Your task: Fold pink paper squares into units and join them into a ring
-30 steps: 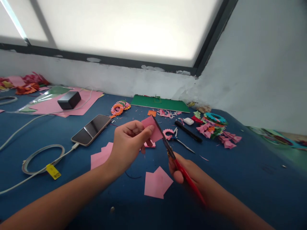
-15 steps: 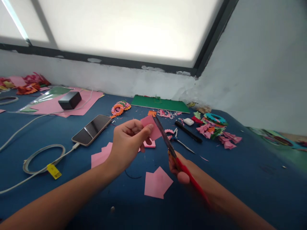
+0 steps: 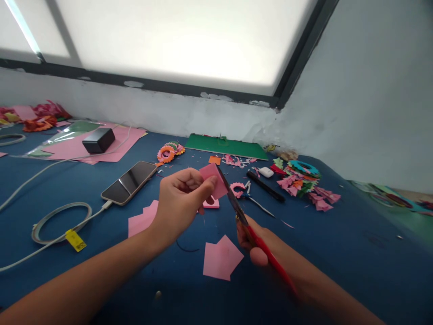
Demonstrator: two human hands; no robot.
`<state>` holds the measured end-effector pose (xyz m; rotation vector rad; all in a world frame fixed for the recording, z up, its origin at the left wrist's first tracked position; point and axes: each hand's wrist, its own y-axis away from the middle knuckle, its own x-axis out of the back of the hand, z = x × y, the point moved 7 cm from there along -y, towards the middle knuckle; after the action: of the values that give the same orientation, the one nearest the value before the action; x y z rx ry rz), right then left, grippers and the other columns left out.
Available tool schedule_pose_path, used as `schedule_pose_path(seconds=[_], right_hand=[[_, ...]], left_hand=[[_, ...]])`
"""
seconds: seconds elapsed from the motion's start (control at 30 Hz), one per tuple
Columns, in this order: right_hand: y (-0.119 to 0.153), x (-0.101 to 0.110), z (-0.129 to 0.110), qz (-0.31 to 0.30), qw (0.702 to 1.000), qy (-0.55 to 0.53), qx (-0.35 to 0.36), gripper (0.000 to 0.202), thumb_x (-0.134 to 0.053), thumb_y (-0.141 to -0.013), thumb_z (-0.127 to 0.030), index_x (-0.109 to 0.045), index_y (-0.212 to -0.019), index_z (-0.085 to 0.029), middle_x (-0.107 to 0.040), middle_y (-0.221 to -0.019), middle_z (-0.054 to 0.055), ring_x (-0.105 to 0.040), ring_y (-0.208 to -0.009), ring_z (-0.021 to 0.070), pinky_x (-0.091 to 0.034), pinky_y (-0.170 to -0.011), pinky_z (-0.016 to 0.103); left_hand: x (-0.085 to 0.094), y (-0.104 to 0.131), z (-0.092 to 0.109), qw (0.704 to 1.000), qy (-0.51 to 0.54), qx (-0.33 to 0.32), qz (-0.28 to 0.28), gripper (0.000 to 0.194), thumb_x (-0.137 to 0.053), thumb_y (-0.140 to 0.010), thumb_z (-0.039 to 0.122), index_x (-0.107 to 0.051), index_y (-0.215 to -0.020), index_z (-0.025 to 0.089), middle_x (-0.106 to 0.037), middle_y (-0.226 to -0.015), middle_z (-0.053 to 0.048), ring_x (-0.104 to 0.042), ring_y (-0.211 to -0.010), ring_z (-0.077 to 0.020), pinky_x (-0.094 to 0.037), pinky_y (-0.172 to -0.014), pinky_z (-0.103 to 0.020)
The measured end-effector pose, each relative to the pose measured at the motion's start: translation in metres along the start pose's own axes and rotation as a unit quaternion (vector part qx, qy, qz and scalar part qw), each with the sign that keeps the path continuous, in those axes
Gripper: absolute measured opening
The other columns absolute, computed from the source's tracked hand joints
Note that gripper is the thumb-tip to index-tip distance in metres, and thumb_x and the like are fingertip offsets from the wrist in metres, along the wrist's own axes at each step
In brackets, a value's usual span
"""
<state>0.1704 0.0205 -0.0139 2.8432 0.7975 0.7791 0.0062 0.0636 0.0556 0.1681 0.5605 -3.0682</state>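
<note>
Between thumb and fingers, my left hand (image 3: 184, 194) pinches a small square of pink paper (image 3: 218, 181) above the table. My right hand (image 3: 253, 241) is wrapped round the red handles of a pair of scissors (image 3: 241, 213). Their dark blades lie along the paper's right edge, pointing up and to the left. Below the hands, overlapping pink paper squares (image 3: 222, 258) rest on the blue table. More pink pieces (image 3: 142, 220) lie beside my left wrist, and a pink scalloped ring (image 3: 237, 189) sits just behind the blades.
A phone (image 3: 129, 183) on a white cable lies left, near a black box (image 3: 99, 141) on pink sheets. Scalloped rings (image 3: 166, 153), a green board (image 3: 226, 146) and paper scraps are at the back. A black pen (image 3: 265, 186), white case (image 3: 266, 172) and folded paper pieces (image 3: 299, 180) lie right.
The scissors have shifted slightly along the pink paper's right edge, their blades looking closer together. The pink ring and orange square behind show more fully. My left hand keeps its pinch.
</note>
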Motion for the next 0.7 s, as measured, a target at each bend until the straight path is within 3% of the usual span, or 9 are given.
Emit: schedule_pose_path(seconds=[0.33, 0.53, 0.7], right_hand=[[0.002, 0.001, -0.012, 0.014, 1.000, 0.006, 0.006, 0.063, -0.034, -0.065, -0.083, -0.040, -0.073, -0.021, -0.057, -0.069, -0.001, -0.047, -0.058, 0.0131, -0.034, -0.051, 0.025], [0.001, 0.003, -0.009, 0.041, 0.999, 0.023, 0.002, 0.074, -0.027, -0.049, -0.091, -0.038, -0.072, -0.022, -0.045, -0.062, -0.004, -0.035, -0.052, 0.0109, -0.027, -0.045, 0.025], [0.004, -0.001, -0.007, 0.014, 1.000, 0.006, 0.002, 0.072, -0.035, -0.052, -0.090, -0.038, -0.077, -0.023, -0.052, -0.067, -0.001, -0.038, -0.054, 0.0119, -0.029, -0.045, 0.024]], left_hand=[[0.001, 0.000, 0.000, 1.000, 0.009, 0.003, 0.006, 0.027, -0.067, -0.072, 0.020, -0.050, -0.052, 0.018, -0.056, -0.042, 0.005, -0.049, -0.032, -0.0045, -0.038, -0.029, -0.011], [0.002, 0.000, 0.000, 1.000, 0.010, 0.001, 0.014, 0.027, -0.064, -0.075, 0.021, -0.050, -0.052, 0.017, -0.056, -0.042, 0.005, -0.048, -0.031, -0.0043, -0.037, -0.029, -0.012], [0.004, -0.001, 0.000, 1.000, 0.010, -0.007, 0.019, 0.026, -0.064, -0.075, 0.022, -0.050, -0.053, 0.017, -0.057, -0.043, 0.005, -0.049, -0.032, -0.0045, -0.037, -0.029, -0.012]])
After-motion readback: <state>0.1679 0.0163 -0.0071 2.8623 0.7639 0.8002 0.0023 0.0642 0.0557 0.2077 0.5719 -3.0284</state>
